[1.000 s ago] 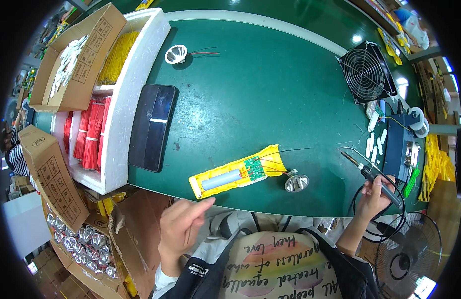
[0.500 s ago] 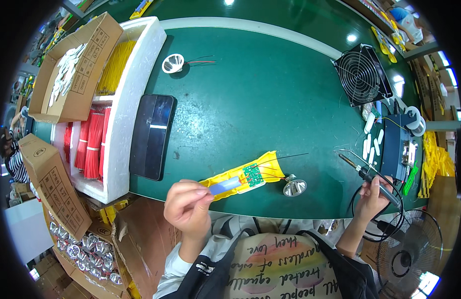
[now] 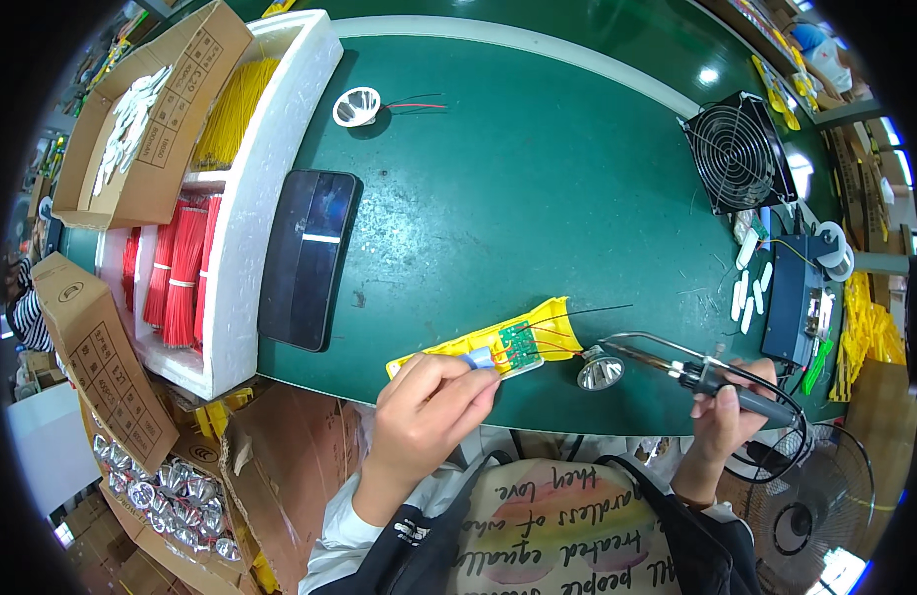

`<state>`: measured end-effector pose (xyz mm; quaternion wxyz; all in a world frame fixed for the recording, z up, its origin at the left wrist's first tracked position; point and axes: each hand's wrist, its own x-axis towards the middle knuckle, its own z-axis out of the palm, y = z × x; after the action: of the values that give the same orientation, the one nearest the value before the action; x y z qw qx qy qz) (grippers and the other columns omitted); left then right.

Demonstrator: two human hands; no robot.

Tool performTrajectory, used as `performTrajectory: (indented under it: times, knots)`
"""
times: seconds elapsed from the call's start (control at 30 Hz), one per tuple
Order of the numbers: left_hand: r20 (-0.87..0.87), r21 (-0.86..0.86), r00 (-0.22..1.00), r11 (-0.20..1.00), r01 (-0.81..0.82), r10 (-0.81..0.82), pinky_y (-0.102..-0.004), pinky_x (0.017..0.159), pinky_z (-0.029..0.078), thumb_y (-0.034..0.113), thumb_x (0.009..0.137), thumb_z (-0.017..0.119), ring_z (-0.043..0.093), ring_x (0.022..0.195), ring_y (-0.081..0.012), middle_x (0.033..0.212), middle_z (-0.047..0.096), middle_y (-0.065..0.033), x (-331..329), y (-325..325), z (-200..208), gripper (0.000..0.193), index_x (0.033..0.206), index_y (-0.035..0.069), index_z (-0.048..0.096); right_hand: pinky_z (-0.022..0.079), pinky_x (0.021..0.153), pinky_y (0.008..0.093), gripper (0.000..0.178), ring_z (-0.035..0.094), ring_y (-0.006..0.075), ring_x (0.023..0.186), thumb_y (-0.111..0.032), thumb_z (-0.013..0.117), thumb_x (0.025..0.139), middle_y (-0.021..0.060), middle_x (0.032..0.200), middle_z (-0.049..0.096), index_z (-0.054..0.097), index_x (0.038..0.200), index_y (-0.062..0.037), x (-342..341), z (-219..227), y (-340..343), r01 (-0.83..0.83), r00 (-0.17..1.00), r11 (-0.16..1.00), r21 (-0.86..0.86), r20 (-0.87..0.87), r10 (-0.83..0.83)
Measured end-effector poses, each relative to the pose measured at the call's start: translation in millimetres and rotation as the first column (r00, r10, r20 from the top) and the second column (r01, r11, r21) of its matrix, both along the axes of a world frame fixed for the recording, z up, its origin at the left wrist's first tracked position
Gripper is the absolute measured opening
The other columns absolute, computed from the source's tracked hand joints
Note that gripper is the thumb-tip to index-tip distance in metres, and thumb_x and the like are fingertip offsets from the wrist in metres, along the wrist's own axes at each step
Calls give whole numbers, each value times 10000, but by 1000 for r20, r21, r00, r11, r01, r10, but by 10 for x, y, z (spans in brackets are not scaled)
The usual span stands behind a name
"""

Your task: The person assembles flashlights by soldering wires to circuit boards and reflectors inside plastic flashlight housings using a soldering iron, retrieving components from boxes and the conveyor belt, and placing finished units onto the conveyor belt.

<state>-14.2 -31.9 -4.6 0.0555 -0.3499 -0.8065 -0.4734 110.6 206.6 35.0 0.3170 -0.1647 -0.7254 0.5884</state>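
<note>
Near the front edge lies a yellow plastic housing [image 3: 557, 322] with a small green circuit board [image 3: 519, 345] and thin red and black wires. My left hand [image 3: 428, 407] is closed, thumb and fingers pinching a blue battery [image 3: 478, 358] that sits in the housing; most of it is hidden by the fingers. Beside the housing's right end, a silver reflector cup [image 3: 601, 372] hangs on the wires. In my right hand [image 3: 726, 416] is a soldering iron [image 3: 756, 399] with a thin metal tube along it, its tip pointing left just above the reflector cup.
At left stand a foam box [image 3: 230, 297] of red and yellow wires, a carton [image 3: 171, 188] of white pieces and a black phone [image 3: 309, 260]. Another reflector [image 3: 357, 107] lies farther back. At right are a square fan [image 3: 741, 154], white sticks [image 3: 748, 297] and a blue-grey soldering station [image 3: 791, 297].
The soldering iron has moved left, its tip now close to the reflector cup. My left hand has shifted right along the blue battery, covering more of it. The view has shifted slightly.
</note>
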Motion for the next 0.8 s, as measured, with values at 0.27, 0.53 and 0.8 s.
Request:
performTrajectory:
  times: [0.27,0.53,0.8]
  knots:
    - [-17,-90,999,995,39,-41,-260,473,403,3,557,692,504,544,-159,643,516,-22,-38,14,12,180,708,63,617,380,425,198,217,486,100,456,-80,629,679,91,568,524,447,761,6,-185,-44,-206,-227,970,973,35,103,222]
    - [-9,-120,998,991,57,-58,-261,468,404,10,557,694,497,538,-152,649,527,-15,-73,28,50,178,707,69,619,369,427,196,196,484,90,446,-63,636,666,76,547,535,465,737,0,-260,-55,-247,-209,973,978,-1,98,208]
    - [-24,-123,998,991,53,-56,-255,459,405,10,553,699,487,533,-145,648,528,-8,-93,47,60,184,706,73,620,345,421,187,208,464,76,442,-80,648,662,74,538,532,466,725,-1,-284,-69,-225,-219,967,976,-4,134,217]
